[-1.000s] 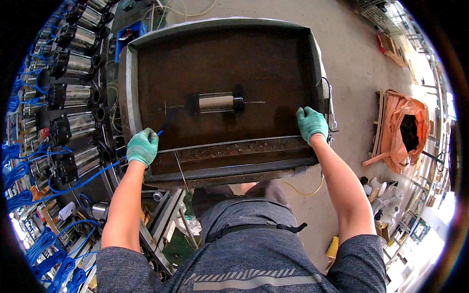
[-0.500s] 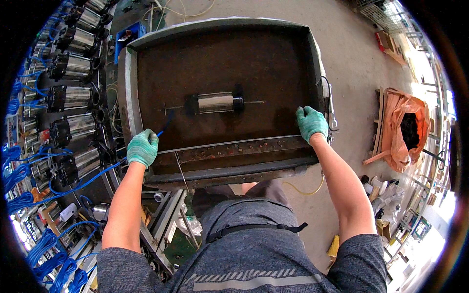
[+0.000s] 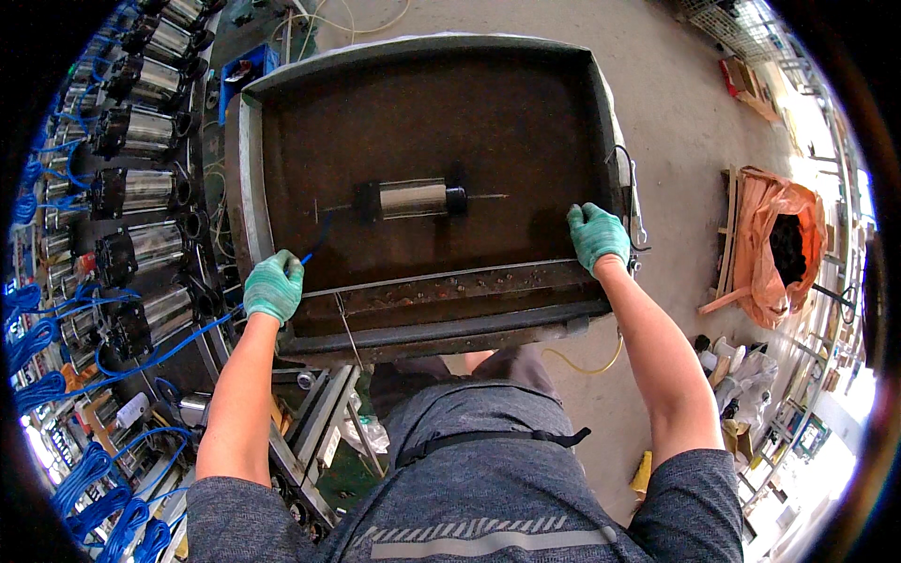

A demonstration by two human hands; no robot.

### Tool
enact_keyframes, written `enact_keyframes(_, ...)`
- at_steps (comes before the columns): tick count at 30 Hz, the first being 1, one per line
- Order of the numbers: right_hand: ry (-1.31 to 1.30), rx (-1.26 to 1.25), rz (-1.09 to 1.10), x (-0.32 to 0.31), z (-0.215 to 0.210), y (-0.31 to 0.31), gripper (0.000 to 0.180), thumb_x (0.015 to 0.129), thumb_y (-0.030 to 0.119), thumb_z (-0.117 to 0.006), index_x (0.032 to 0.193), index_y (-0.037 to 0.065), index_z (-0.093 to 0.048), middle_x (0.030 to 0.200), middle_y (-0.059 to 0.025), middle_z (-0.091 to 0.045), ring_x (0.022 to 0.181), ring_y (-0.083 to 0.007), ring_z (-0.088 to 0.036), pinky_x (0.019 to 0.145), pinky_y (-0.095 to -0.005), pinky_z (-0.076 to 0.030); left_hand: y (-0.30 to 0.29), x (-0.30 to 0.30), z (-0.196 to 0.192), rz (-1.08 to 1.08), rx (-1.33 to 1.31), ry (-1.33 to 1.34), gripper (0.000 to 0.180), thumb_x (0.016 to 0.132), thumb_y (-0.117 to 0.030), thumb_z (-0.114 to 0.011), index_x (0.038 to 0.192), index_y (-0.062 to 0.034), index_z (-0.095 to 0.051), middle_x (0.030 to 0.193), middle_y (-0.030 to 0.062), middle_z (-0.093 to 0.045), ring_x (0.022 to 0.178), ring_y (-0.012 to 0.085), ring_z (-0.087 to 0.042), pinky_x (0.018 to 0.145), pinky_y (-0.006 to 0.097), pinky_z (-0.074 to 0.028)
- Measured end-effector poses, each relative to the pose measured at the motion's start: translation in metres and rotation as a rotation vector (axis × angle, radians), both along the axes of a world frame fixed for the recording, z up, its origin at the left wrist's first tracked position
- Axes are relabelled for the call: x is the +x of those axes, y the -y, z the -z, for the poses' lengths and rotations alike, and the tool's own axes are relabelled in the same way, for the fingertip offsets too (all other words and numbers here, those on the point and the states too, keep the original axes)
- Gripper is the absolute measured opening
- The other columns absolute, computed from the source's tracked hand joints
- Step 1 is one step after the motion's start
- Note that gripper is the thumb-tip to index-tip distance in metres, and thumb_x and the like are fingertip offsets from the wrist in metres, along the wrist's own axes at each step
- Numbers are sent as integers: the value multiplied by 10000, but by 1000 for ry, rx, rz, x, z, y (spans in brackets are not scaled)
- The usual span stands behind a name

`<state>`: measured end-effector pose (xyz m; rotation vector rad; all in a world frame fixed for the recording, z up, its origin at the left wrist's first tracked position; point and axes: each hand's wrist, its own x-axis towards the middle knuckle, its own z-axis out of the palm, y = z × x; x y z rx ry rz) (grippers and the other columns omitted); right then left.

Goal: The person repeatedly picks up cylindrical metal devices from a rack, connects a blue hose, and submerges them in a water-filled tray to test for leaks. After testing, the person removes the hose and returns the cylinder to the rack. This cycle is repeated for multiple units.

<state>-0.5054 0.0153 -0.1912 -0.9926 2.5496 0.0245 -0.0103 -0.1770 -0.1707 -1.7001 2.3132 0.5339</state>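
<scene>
A metal-walled tank (image 3: 246,178) of dark brown liquid lies in front of me. In it rests a cylinder-shaped motor (image 3: 413,199), silver in the middle with black ends and a thin shaft. My left hand (image 3: 273,286), in a green glove, is closed on a blue cable (image 3: 308,258) at the tank's near left corner. From there the cable dips into the liquid toward the motor. At the near right corner my right hand (image 3: 599,241), gloved too, has its fingers curled on the tank's edge; what lies under the palm is hidden.
Several silver and black motors (image 3: 150,132) stand in rows at the left, with coiled blue cables (image 3: 89,474) below. A wrench (image 3: 638,202) hangs by the tank's right wall. On the floor at right sits an orange sack (image 3: 755,272). A metal frame (image 3: 314,441) stands near my legs.
</scene>
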Motion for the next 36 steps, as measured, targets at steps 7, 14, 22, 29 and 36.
enact_keyframes(7,2,19,2,0,-1,1,425,1006,504,-497,1048,145,-720,1082,-221,-717,1050,-472,-650,897,-551,-526,0,-1,-2,-3,7,-2,244,977,-307,-571,999,-99,-697,994,203,-722,955,448,-668,821,520,-542)
enact_keyframes(14,6,21,-1,0,-2,1,419,1007,495,-501,1044,138,-718,1083,-224,-716,1050,-470,-651,893,-550,-528,0,0,0,1,0,0,259,980,-317,-562,1014,-102,-701,1007,203,-722,965,444,-671,828,516,-544)
enact_keyframes(22,29,49,8,4,-12,5,423,1014,495,-485,1046,138,-709,1080,-223,-717,1049,-474,-650,886,-555,-525,0,1,0,-23,27,6,264,983,-323,-558,1012,-102,-700,1012,208,-722,969,446,-671,839,516,-542)
enact_keyframes(29,17,52,3,4,-11,5,435,1015,507,-477,1048,135,-700,1054,-224,-723,1032,-471,-661,877,-562,-527,-1,4,3,8,-40,-25,259,981,-320,-560,1014,-102,-698,994,195,-720,938,439,-670,824,519,-540)
enact_keyframes(36,9,42,-2,3,-10,3,425,1016,503,-479,1039,140,-700,1048,-231,-724,1018,-473,-665,872,-564,-532,-5,6,8,57,-220,-161,211,933,-245,-606,998,-76,-714,1058,146,-682,982,403,-654,855,493,-539)
